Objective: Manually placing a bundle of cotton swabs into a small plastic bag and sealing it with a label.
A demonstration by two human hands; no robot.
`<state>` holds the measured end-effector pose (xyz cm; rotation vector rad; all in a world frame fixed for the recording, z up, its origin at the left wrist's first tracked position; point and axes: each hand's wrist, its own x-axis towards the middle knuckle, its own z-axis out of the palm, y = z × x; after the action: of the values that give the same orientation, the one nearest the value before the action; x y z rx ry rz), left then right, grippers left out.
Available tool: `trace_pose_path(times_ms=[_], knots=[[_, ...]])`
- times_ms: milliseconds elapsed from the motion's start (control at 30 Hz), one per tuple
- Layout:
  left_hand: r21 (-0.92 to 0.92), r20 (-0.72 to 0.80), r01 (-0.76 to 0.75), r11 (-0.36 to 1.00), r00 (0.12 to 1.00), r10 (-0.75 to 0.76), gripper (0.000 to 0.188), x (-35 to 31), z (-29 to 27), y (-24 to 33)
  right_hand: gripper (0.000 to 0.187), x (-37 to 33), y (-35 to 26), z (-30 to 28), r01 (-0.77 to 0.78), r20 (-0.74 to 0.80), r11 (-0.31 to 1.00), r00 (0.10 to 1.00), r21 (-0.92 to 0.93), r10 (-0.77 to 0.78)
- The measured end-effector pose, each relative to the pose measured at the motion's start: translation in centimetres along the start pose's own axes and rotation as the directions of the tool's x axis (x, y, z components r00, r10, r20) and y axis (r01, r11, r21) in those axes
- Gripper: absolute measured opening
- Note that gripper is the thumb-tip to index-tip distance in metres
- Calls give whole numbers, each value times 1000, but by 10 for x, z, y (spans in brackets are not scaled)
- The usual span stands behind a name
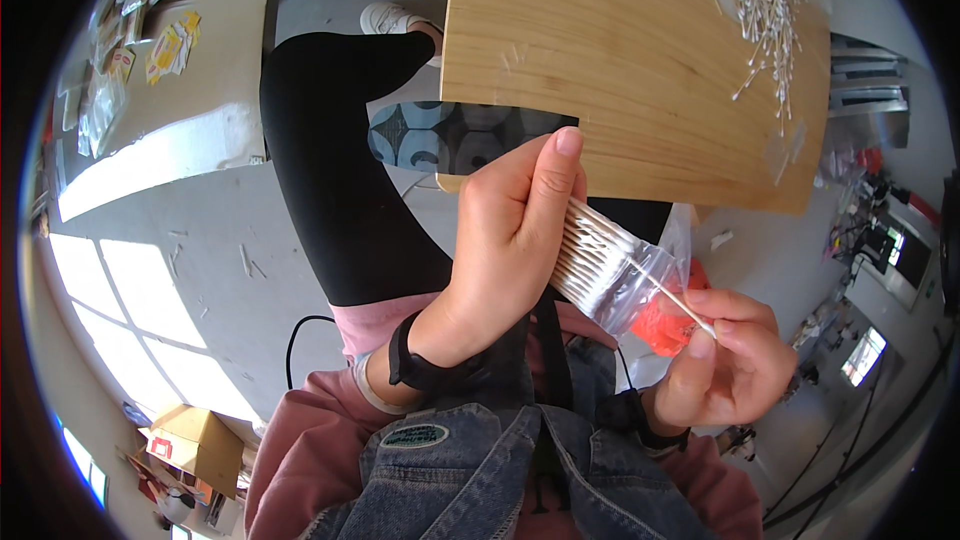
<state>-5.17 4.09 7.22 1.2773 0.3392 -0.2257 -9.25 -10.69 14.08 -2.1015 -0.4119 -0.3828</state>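
Observation:
My left hand is closed around a clear plastic bag of cotton swabs, its thumb pointing up. The swabs lie side by side in the bag, tilted down to the right. Between the thumb and fingers of my right hand is a single cotton swab. That swab slants up and left, its far end in front of the bag. Beyond the hands stands a wooden table. A heap of loose cotton swabs spreads over its far right part.
A dark patterned panel juts from the table's left edge. My black-clad leg is left of it. Red plastic hangs behind the bag. Another table at far left bears packets. A cardboard box sits lower left.

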Motion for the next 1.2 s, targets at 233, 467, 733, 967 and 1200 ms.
trace_pose_path(times_ms=[233,467,733,967,1200], knots=[[81,6,-101,992,995,101,45,-2,1,-1,21,-2,-2,8,-122,-34,983,992,-136,119],[28,98,-128,991,987,125,21,-4,-1,8,21,-8,0,6,-300,-67,951,953,-77,295],[-505,259,15,863,957,135,73,-11,-3,6,18,-11,11,1,-384,-221,914,888,129,404],[-687,286,99,720,947,142,68,-12,0,-6,14,-14,13,3,-444,-275,837,802,319,530],[-693,248,93,715,962,116,48,-15,2,-4,17,-14,11,8,-441,-235,807,801,392,551]])
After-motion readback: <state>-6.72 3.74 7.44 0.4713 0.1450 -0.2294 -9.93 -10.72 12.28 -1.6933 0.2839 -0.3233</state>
